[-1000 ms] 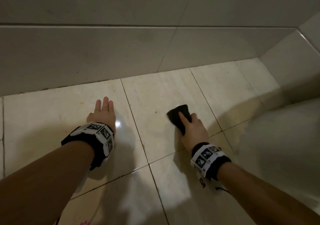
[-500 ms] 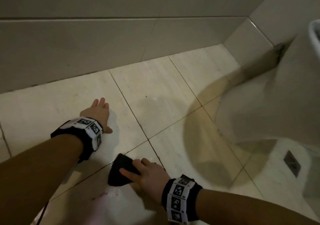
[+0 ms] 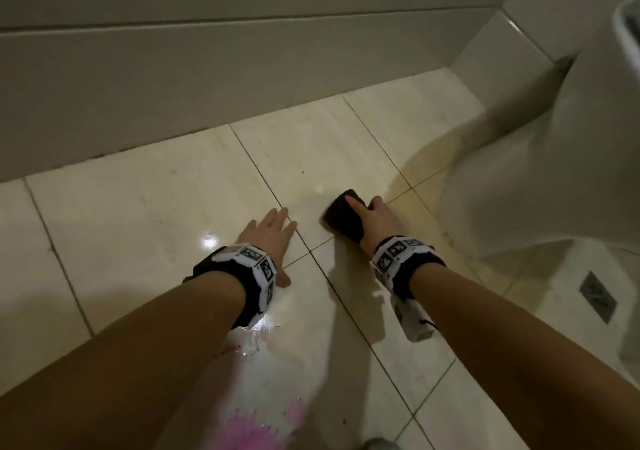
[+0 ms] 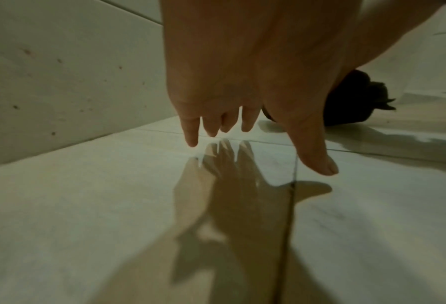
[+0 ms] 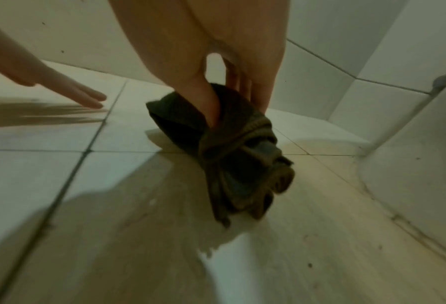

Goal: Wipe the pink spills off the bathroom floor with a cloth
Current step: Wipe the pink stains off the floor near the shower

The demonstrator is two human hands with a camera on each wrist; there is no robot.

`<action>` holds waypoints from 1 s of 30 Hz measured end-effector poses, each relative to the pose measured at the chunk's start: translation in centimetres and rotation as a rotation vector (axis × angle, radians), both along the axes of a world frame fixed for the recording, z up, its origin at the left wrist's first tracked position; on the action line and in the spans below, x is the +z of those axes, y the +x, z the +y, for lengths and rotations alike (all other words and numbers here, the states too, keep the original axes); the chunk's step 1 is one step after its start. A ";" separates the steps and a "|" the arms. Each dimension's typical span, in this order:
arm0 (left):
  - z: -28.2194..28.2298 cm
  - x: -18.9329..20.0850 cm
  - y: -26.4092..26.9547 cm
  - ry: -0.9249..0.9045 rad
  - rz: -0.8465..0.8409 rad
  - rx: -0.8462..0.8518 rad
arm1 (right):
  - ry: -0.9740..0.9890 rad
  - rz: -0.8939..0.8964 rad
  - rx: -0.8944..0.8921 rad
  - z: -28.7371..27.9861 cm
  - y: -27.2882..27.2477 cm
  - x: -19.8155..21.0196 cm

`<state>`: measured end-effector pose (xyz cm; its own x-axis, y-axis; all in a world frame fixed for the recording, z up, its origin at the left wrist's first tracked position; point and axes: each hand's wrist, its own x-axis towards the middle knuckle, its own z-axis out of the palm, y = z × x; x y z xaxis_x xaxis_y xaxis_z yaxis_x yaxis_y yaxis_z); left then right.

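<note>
My right hand grips a bunched dark cloth and presses it to the cream tiled floor near the toilet base. In the right wrist view the thumb and fingers curl round the dark cloth, whose loose end trails toward the camera. My left hand lies flat on the floor just left of the cloth, fingers straight and spread; the left wrist view shows its fingertips touching the glossy tile. A pink spill with wet white streaks sits near the bottom edge, behind my left forearm.
A white toilet pedestal rises close on the right. Grey wall tiles run along the back and meet in a corner at upper right. A square floor drain lies at right. Wet sheen lies beneath my left wrist.
My right hand has swept the cloth from the near tile beside the spill forward and right toward the toilet base. The view has shifted; my left hand stays flat on the floor.
</note>
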<state>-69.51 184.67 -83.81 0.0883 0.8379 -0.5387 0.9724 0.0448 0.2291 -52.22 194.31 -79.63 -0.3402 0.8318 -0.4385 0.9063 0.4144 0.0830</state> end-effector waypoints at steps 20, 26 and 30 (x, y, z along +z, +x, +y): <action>-0.9 -0.1 1.9 -0.097 0.031 0.074 | -0.066 0.095 0.066 -1.7 5.8 -0.9; -1.0 -0.1 1.8 -0.106 0.031 0.072 | -0.165 0.118 0.443 -10.1 7.2 -2.6; -0.9 -0.1 1.7 -0.106 0.035 0.069 | -0.233 0.180 0.479 -12.4 7.7 -1.9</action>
<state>-67.85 183.75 -83.90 0.0117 0.7794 -0.6264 0.9735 0.1342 0.1852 -44.55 181.88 -81.56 -0.7425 0.4541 -0.4924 0.6038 0.7720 -0.1985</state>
